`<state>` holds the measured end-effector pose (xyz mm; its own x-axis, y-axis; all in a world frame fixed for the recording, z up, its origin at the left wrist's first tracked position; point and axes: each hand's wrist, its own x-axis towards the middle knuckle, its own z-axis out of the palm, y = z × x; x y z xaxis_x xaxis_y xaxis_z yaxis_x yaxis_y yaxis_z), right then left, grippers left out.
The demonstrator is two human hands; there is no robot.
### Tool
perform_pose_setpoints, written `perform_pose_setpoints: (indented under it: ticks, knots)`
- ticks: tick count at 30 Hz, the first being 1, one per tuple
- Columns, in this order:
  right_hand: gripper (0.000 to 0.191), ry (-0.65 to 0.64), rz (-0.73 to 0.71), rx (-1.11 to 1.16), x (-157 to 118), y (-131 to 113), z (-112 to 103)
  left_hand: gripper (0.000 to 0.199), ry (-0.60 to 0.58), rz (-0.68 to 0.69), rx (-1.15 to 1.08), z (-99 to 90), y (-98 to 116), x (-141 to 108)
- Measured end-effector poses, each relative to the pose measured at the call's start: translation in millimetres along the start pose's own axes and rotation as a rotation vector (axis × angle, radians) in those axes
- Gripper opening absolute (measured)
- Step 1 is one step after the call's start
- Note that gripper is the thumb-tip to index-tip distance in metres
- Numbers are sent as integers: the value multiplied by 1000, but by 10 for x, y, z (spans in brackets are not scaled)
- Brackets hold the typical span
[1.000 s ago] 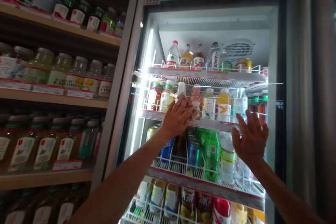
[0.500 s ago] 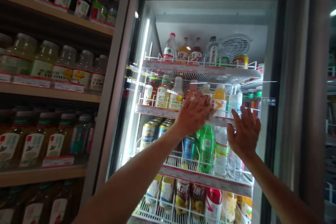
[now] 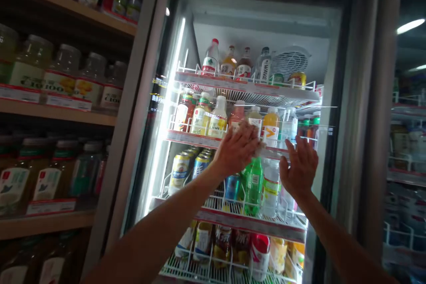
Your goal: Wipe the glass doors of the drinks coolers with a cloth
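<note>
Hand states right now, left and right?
Left hand: closed over a white cloth, holding it.
Right hand: open, fingers spread, holding nothing.

Wooden shelves stacked with jars run down the left, while a neighbouring glass-door cooler glows right, under a strip light!

1. your left hand covers whatever it presses on;
2. the pale scrap showing past it is too blurred for you to call cloth or label;
3. your left forearm runs off the bottom edge;
4. the cooler's lowest wire rack is cut off there too;
5. the jar labels on the wooden shelf are too dim for you to read
</note>
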<state>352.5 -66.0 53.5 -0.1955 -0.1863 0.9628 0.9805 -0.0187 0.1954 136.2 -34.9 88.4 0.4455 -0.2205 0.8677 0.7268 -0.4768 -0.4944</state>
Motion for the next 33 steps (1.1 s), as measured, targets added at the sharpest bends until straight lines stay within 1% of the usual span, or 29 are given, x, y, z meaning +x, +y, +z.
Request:
perform_pose_setpoints:
  ticks: [2,3,4,5,6,7,9,10,11,12,13,14,16,17,18,19,20,21,23,24,25,26,27,30,31,32,33]
  knots:
    - [54,-10,-3,-5,4,-7,-6,39,83,-262,31,-73,-270,6]
    - [54,-7,-3,-8,5,-10,-7,39,122,-380,47,-102,-369,12]
    - [54,-3,-3,-12,5,-11,-6,40,149,-457,61,-119,-414,9]
    - [54,-2,-2,-14,4,-10,-4,40,157,-482,65,-123,-397,-8]
    - [53,-2,3,-15,2,-9,-1,40,142,-446,57,-114,-321,-45]
    - [53,-1,7,-14,-1,-6,2,40,107,-353,39,-95,-201,-100]
    - [52,-1,16,-8,-10,1,11,40,16,-104,-6,-49,67,-248]
    - [52,-1,18,-5,-14,5,16,39,-17,0,-19,-35,158,-328]
    - [52,2,20,-2,-17,8,20,38,-33,65,-20,-35,192,-403]
    - [53,6,20,0,-19,11,24,38,-30,72,-7,-51,159,-466]
    - [53,8,18,2,-20,12,27,37,-6,17,20,-82,64,-514]
    - [53,9,15,4,-20,13,29,36,34,-87,53,-123,-77,-546]
    - [53,15,7,3,-17,11,29,36,140,-355,114,-208,-391,-568]
    - [52,18,3,2,-14,10,28,36,195,-470,127,-237,-508,-567]
    - [51,19,2,1,-11,8,26,37,238,-553,129,-251,-568,-567]
    - [51,16,4,0,-9,6,22,37,258,-587,118,-250,-563,-571]
    - [50,11,7,0,-7,5,18,38,252,-567,98,-237,-499,-583]
    - [50,5,13,1,-6,5,13,38,220,-497,72,-215,-392,-606]
    - [50,-14,22,2,-6,7,6,39,117,-267,17,-174,-157,-675]
    - [49,-18,24,3,-8,10,4,39,69,-162,-1,-167,-85,-717]
    - [49,-17,24,4,-9,12,2,39,42,-101,-4,-175,-67,-760]
    - [49,-12,24,5,-11,13,2,38,39,-104,8,-197,-110,-801]
    - [48,-8,22,8,-13,13,3,38,60,-171,35,-230,-204,-836]
    - [48,9,21,11,-17,5,6,36,216,-505,146,-332,-572,-884]
    - [48,6,22,11,-18,2,7,37,260,-571,164,-344,-631,-883]
    - [48,2,24,13,-17,-1,7,37,284,-590,165,-340,-627,-878]
    - [48,0,28,14,-17,-2,7,37,282,-564,153,-321,-556,-871]
